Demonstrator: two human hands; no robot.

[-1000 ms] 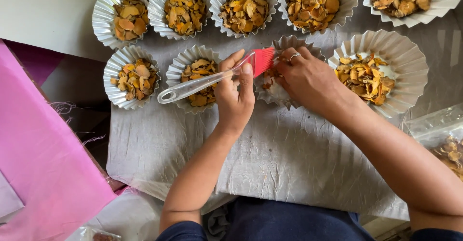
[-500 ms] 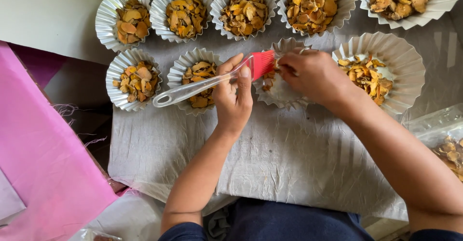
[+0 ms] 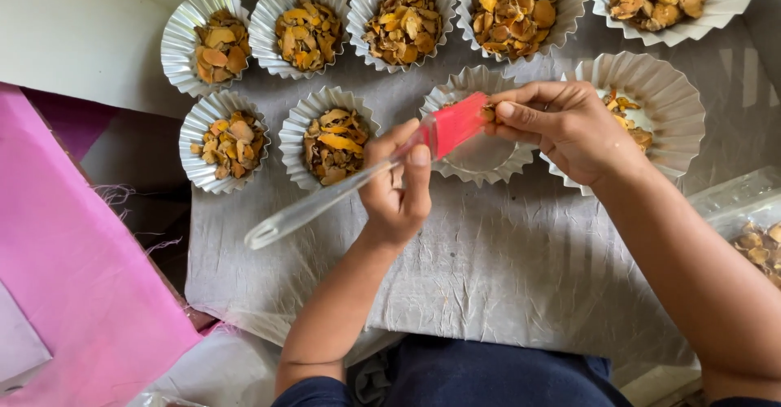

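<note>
Left hand: fingers clamped on the clear handle of a brush; the handle slants down to the left, and the red head is raised over the nearly empty fluted foil cup.
Right hand: fingers pinched together at the tip of the red head, apparently on a few yellow-brown chips; what they hold is too small to tell.
Surface: covered with creased grey paper carrying two rows of fluted cups.
Filled cups: the nearest one sits just beside the left wrist, heaped with dried orange-brown slices.
Right cup: partly hidden under the right hand.
Risk, spill: chips pulled from the head may drop onto the paper and miss the cup.
Risk, knock: the light cups could tip or slide if the long handle or either wrist swings sideways.
Risk, mixing: loose pieces may fall into neighbouring cups.
</note>
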